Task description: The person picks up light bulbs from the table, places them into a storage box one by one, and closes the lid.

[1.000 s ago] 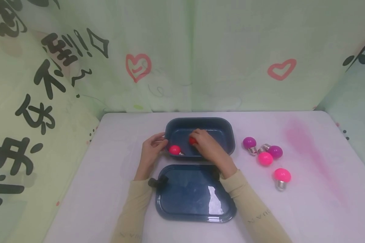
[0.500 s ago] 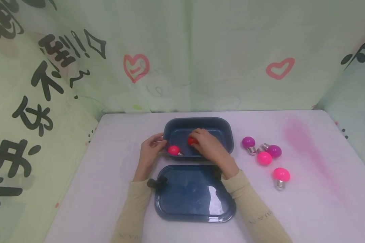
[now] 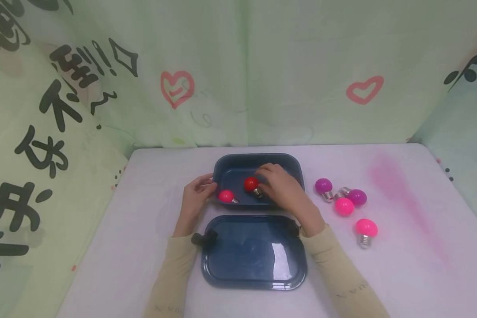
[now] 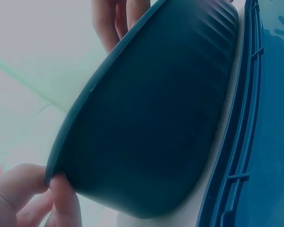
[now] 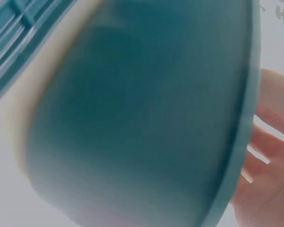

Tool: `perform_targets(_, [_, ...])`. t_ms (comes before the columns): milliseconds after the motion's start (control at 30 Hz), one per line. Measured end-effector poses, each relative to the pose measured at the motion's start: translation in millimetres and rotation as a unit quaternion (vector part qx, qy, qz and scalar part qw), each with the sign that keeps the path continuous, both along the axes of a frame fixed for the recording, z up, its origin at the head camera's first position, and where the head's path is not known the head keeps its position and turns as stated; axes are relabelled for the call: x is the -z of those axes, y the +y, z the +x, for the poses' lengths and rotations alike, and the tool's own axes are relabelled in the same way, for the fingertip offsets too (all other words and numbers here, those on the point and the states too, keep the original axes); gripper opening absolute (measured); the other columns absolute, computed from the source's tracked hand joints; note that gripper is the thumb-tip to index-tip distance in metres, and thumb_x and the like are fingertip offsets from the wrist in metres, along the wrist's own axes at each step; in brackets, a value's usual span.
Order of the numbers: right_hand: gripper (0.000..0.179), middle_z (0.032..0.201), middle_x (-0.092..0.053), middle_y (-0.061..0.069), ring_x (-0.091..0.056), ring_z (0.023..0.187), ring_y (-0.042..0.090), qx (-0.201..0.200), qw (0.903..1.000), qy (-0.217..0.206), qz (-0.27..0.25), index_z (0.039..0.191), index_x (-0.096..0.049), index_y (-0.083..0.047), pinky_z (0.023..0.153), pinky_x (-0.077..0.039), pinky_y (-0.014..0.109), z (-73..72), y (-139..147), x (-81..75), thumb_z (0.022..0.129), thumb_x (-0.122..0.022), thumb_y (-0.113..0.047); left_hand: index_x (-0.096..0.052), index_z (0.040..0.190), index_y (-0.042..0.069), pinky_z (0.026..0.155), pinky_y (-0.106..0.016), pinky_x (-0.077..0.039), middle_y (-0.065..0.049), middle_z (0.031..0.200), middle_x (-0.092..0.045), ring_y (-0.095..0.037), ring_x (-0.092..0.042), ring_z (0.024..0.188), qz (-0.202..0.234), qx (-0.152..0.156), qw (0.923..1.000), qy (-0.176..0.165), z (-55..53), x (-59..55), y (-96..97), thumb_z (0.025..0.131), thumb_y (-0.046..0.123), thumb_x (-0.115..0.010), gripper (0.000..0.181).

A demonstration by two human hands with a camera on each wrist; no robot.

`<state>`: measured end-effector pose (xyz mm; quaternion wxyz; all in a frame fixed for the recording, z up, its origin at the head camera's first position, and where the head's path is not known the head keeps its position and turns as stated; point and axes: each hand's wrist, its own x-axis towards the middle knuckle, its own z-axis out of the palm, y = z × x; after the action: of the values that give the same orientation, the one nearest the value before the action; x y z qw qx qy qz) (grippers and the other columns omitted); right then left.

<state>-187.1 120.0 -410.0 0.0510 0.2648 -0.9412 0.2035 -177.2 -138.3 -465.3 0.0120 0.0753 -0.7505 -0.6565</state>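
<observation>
A dark blue rectangular container point(image 3: 232, 174) stands on the table with two light bulbs inside. My left hand point(image 3: 194, 198) pinches its left rim; in the left wrist view, the thumb and a finger meet at the rim's corner point(image 4: 51, 176). A red light bulb point(image 3: 251, 183) lies near the container's middle, its metal base towards the front right. Right beside that base is my right hand point(image 3: 284, 189), fingers loosely bent over the container and holding nothing. The pinkish-red bulb point(image 3: 225, 196) rests in the front left corner. In the right wrist view, the container wall partly hides the right fingers point(image 5: 267, 142).
A blue lid point(image 3: 246, 251) lies flat in front of the container, under both wrists. To the right are two purple bulbs point(image 3: 323, 185), a pink bulb point(image 3: 344, 207) touching one of them, and another pink bulb point(image 3: 366, 228) nearer the front. A printed curtain point(image 3: 278, 88) hangs behind the table.
My right hand has let go of the red bulb, which now lies in the container, and has moved slightly right. The left hand stays at the rim.
</observation>
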Motion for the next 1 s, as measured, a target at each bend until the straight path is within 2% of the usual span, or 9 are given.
perform_targets(233, [0.044,0.126,-0.062,0.018,-0.057,0.119,0.033,0.007,0.9998,0.017,0.004,0.124,-0.064,0.0,0.1,-0.051,0.045,2.8,14.8,-4.3,0.084,-0.078,-0.01,-0.065,0.129,0.006,0.075,-0.02,-0.056,-0.019,0.114,-0.065,-0.021,-0.068,0.099,0.004,-0.001,1.0,-0.005,-1.1,0.1,-0.3,0.091,0.012,-0.072,0.04])
perform_targets(467, [0.042,0.125,-0.061,0.019,-0.057,0.119,0.035,0.026,0.9995,0.016,-0.001,0.124,-0.064,0.0,0.095,-0.054,0.046,7.2,30.1,-3.6,0.085,-0.077,-0.008,-0.063,0.131,0.004,0.075,-0.017,-0.055,-0.021,0.118,-0.064,-0.018,-0.068,0.099,0.012,0.007,0.9998,-0.011,-2.9,1.4,-1.7,0.09,0.013,-0.073,0.043])
perform_targets(533, [0.042,0.125,-0.06,0.019,-0.057,0.119,0.035,0.029,0.9994,0.017,-0.004,0.125,-0.063,0.0,0.095,-0.054,0.046,8.5,33.5,-3.3,0.085,-0.076,-0.007,-0.062,0.132,0.002,0.074,-0.018,-0.056,-0.023,0.119,-0.064,-0.017,-0.067,0.098,0.009,0.01,0.9998,-0.013,-1.0,-5.1,-1.2,0.091,0.011,-0.072,0.043])
perform_targets(700, [0.044,0.126,-0.059,0.019,-0.057,0.12,0.035,0.036,0.9992,0.011,-0.013,0.127,-0.062,0.001,0.097,-0.053,0.046,11.1,40.8,-1.9,0.086,-0.075,-0.007,-0.064,0.13,0.004,0.075,-0.019,-0.056,-0.02,0.116,-0.065,-0.019,-0.068,0.098,0.002,0.006,1.0,-0.008,-1.5,-4.7,-1.0,0.091,0.01,-0.072,0.041])
perform_targets(767, [0.044,0.126,-0.059,0.02,-0.056,0.12,0.035,0.04,0.9991,0.007,-0.015,0.127,-0.061,0.001,0.098,-0.052,0.047,11.7,44.6,-0.7,0.086,-0.075,-0.006,-0.065,0.129,0.006,0.075,-0.019,-0.056,-0.018,0.114,-0.066,-0.02,-0.068,0.099,0.001,0.003,1.0,-0.003,-3.2,1.2,-1.6,0.09,0.012,-0.073,0.04])
perform_targets(1000, [0.043,0.125,-0.059,0.02,-0.054,0.121,0.037,0.066,0.9974,-0.018,-0.024,0.128,-0.06,0.001,0.099,-0.051,0.051,15.8,57.7,0.3,0.088,-0.073,-0.006,-0.066,0.128,0.005,0.074,-0.02,-0.056,-0.02,0.112,-0.065,-0.018,-0.068,0.095,0.014,0.004,0.9998,0.01,-2.2,2.0,-1.7,0.09,0.011,-0.073,0.039])
